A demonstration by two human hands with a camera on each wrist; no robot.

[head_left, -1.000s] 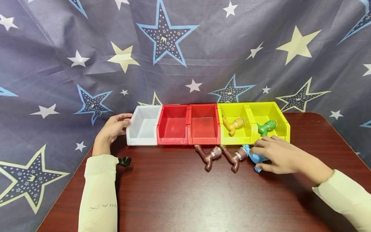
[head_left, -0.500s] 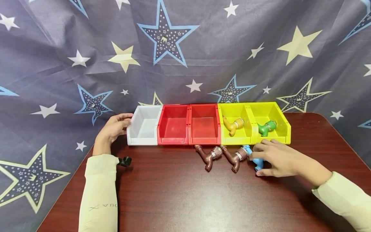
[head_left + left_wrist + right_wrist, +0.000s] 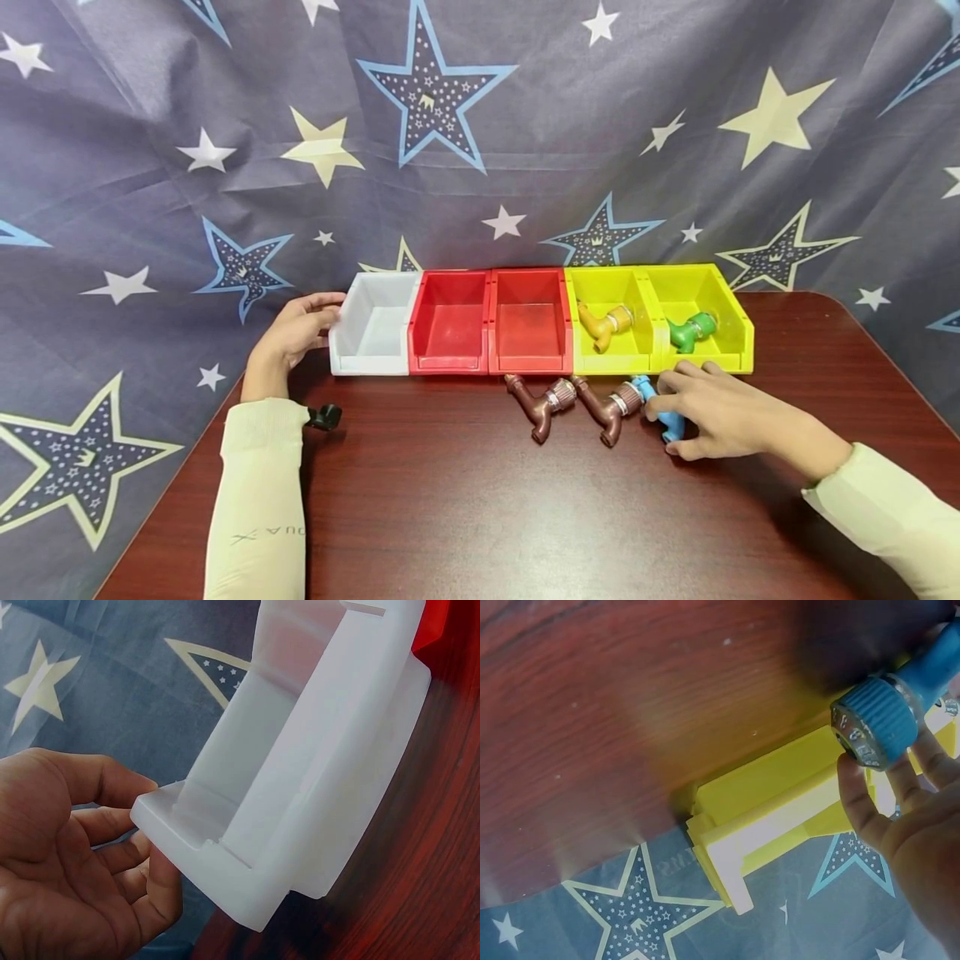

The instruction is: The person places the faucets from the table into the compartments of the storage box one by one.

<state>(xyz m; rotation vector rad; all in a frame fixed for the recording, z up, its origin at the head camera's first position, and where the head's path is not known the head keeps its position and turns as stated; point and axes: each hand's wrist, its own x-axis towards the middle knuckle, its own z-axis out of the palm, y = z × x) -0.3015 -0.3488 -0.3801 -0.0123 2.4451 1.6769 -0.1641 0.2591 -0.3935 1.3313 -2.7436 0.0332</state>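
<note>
Fingers and thumb of the right hand (image 3: 723,412) are clamped on a bright-blue, branched, plastic-looking tap (image 3: 673,427), and the right wrist view shows fingertips against its ridged round knob (image 3: 881,716). That tap sits just in front of two yellow open-fronted plastic bins (image 3: 738,358); whether its weight is on the dark red-brown wooden desk (image 3: 480,508), I can't tell. Right beside it to the left, two glossy brown branched taps (image 3: 606,408) lie along the row's front edge. Behind them, a yellow-orange tap (image 3: 602,327) lies in the left yellow bin, a green tap (image 3: 686,333) in the right one. Along the row we go: two red plastic bins (image 3: 450,364), then a white plastic bin (image 3: 369,365), and there's the left hand (image 3: 288,337), fingers curled, holding that bin's outer edge. Behind everything hangs grey-blue cloth (image 3: 247,92) printed with stars.
</note>
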